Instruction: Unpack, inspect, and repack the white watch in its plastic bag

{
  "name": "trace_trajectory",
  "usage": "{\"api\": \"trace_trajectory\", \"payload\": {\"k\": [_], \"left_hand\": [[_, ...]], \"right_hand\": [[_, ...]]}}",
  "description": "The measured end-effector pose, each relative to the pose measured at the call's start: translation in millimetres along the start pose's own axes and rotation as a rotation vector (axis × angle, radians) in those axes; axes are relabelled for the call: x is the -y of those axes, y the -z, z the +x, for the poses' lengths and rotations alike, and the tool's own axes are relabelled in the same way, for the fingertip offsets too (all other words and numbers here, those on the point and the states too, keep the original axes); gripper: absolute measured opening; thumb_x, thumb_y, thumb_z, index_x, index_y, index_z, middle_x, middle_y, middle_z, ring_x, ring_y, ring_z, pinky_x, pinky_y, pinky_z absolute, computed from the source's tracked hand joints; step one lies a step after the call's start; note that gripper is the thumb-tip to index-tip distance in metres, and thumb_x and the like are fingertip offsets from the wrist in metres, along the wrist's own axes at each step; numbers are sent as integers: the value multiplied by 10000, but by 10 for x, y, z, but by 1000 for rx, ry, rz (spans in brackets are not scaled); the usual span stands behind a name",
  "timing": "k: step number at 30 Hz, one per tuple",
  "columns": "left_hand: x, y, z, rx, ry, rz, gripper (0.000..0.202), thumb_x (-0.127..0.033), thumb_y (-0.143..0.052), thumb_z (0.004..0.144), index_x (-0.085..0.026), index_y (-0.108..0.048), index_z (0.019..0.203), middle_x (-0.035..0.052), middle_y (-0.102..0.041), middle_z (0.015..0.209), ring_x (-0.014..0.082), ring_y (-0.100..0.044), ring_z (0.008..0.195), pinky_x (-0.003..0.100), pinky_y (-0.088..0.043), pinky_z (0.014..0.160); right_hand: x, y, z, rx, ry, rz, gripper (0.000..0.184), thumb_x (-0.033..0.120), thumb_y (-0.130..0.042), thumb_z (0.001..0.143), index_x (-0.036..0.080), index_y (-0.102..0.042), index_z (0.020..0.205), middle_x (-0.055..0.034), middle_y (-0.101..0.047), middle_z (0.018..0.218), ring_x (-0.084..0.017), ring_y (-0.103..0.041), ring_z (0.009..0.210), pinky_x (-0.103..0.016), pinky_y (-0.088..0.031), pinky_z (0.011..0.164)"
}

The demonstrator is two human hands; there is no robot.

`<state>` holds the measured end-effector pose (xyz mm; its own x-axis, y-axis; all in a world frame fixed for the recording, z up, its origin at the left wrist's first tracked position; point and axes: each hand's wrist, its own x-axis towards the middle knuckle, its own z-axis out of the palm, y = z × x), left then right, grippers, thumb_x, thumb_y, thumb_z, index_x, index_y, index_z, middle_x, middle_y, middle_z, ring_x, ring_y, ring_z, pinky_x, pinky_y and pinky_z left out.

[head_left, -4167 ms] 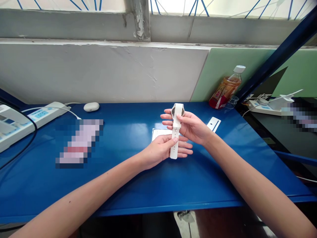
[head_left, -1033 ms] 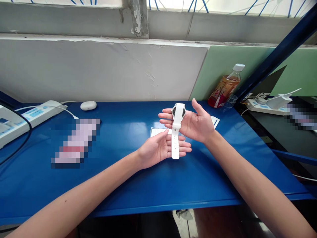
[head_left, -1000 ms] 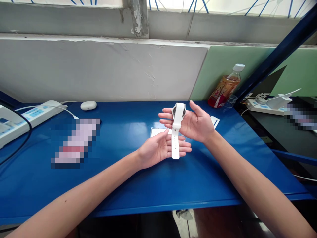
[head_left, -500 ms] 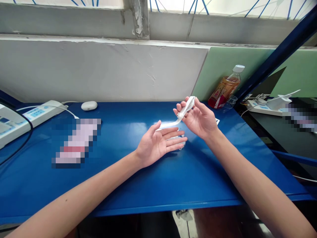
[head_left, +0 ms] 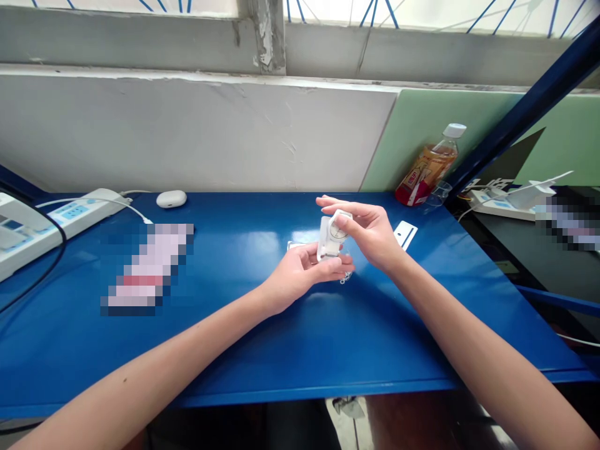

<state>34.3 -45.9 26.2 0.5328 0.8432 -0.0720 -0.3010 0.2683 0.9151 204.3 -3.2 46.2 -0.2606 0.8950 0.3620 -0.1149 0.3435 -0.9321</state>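
Note:
A white wristwatch (head_left: 338,226) with a round dial stands above the blue table between my hands, its strap bent. My left hand (head_left: 300,275) is closed around its lower part, with the thumb across the front. My right hand (head_left: 370,228) grips the upper part; its thumb presses beside the dial while its other fingers reach over the top. Just under my left fingers, a small clear and silvery item with chain-like links (head_left: 345,277) is partly hidden. Behind the left hand, the edge of a flat white item (head_left: 296,245) shows. Right of my right hand lies a white card (head_left: 405,235).
On the blue table (head_left: 225,344) are a blurred-out phone (head_left: 147,269) with a cable, a white earbud case (head_left: 171,199) and a power strip (head_left: 79,212) at left. A drink bottle (head_left: 429,165) leans at the back right, near a slanting blue post (head_left: 506,119).
The watch has come down from my raised right hand to between both hands, its dial now showing. My left hand, flat and open before, has closed on it. The white card is more visible.

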Motion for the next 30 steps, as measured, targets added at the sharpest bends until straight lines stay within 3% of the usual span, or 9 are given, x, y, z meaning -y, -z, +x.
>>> {"api": "trace_trajectory", "payload": {"k": [3, 10, 15, 30], "left_hand": [[8, -14, -12, 27, 32, 51, 418, -408, -780, 837, -82, -711, 1089, 179, -754, 1040, 317, -737, 985, 464, -546, 933], [60, -12, -13, 67, 122, -4, 460, -481, -735, 863, -74, -713, 1075, 210, -754, 1049, 341, -741, 979, 471, -559, 906], [42, -34, -4, -6, 143, -22, 474, -485, -757, 840, -55, -722, 1037, 215, -753, 1037, 352, -732, 1005, 466, -560, 909], [30, -11, -11, -27, 193, -53, 426, -476, -692, 882, -59, -737, 960, 199, -770, 926, 311, -760, 881, 452, -563, 876]], "right_hand": [[27, -26, -12, 67, -52, 19, 234, 425, -661, 903, 270, -781, 1030, -54, -716, 1256, -284, -581, 1284, -472, -424, 1098], [83, -5, 32, 262, -364, 515, 573, 639, -441, 948, 193, -701, 1197, -99, -701, 1279, -285, -621, 1235, -471, -417, 1110], [169, 22, 21, 275, -363, 569, 711, 717, -300, 941, 187, -676, 1229, -101, -669, 1333, -288, -532, 1339, -470, -352, 1153], [110, 30, 32, 317, -373, 601, 777, 754, -267, 924, 168, -710, 1178, -114, -649, 1360, -299, -486, 1380, -469, -313, 1179]]}}
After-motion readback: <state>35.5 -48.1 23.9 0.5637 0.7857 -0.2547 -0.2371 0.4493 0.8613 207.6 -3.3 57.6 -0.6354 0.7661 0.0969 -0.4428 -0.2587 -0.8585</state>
